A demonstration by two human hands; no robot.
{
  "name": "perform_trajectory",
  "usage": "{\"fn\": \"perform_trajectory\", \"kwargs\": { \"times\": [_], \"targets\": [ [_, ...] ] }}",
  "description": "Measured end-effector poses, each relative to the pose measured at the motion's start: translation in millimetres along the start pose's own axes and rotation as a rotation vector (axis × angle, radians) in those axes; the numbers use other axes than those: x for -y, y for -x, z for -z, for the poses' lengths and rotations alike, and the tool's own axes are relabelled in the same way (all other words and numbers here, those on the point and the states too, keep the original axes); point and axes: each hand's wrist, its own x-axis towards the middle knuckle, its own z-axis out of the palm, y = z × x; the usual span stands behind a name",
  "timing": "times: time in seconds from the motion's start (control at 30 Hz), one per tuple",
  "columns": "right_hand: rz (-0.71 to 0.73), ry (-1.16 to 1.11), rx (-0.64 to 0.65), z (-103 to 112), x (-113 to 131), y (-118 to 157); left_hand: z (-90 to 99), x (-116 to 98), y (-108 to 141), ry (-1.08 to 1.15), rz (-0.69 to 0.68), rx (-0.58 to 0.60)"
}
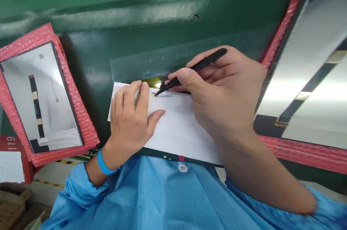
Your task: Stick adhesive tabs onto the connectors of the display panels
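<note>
A flat white panel lies on the green table in front of me, close to its near edge. My left hand rests on the panel's left part, palm down, fingers together and slightly bent, thumb spread away. In my right hand are black tweezers, held like a pen. Their pointed tip touches or hovers just over the panel's far edge, right of my left fingertips; I cannot tell which. A shiny yellow strip shows beyond that edge, partly hidden by my fingers. Clear film lies flat behind the panel.
At left, a silver-backed display panel with a dark ribbon cable sits on stacked pink bubble-wrap sheets. A similar display panel lies on pink bubble wrap at right. A red box marked 119 stands at lower left.
</note>
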Motion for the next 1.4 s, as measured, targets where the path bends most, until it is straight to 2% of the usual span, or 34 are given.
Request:
{"fn": "perform_trajectory", "kwargs": {
  "times": [0.13,0.3,0.4,0.5,0.67,0.73,0.8,0.9,1.0,1.1,1.23,1.3,1.4],
  "targets": [
    [0.032,-0.011,0.010,0,-5,2,2.0,0,-1,0.015,0.007,0.000],
    [0.109,-0.201,0.029,-4,-9,7,3.5,4,-4,0.017,0.019,-0.009],
    [0.156,-0.263,0.006,8,-2,4,4.8,9,-7,0.018,0.002,-0.031],
    [0.200,-0.281,-0.070,47,11,-4,6.9,11,-10,0.009,-0.040,-0.071],
    [0.318,-0.240,-0.334,139,23,-11,9.7,-5,-13,-0.051,-0.074,-0.159],
    [0.303,-0.233,-0.362,161,22,-10,9.6,-17,-15,-0.046,-0.098,-0.177],
    [0.252,-0.238,-0.356,168,20,-8,8.3,-31,-17,-0.026,-0.129,-0.173],
    [0.144,-0.239,-0.325,160,22,-3,5.2,-49,-19,0.004,-0.167,-0.147],
    [0.027,-0.206,-0.263,139,25,3,2.5,-60,-15,0.033,-0.155,-0.127],
    [-0.080,-0.123,-0.151,112,26,9,0.6,-61,-9,0.086,-0.135,-0.113],
    [-0.176,0.062,-0.066,84,21,9,-2.6,-55,-3,0.031,-0.252,-0.017],
    [-0.197,0.186,-0.060,80,20,9,-4.9,-54,-1,-0.077,-0.295,0.038],
    [-0.193,0.298,-0.066,87,23,9,-6.8,-56,5,-0.166,-0.284,0.088]
  ]
}}
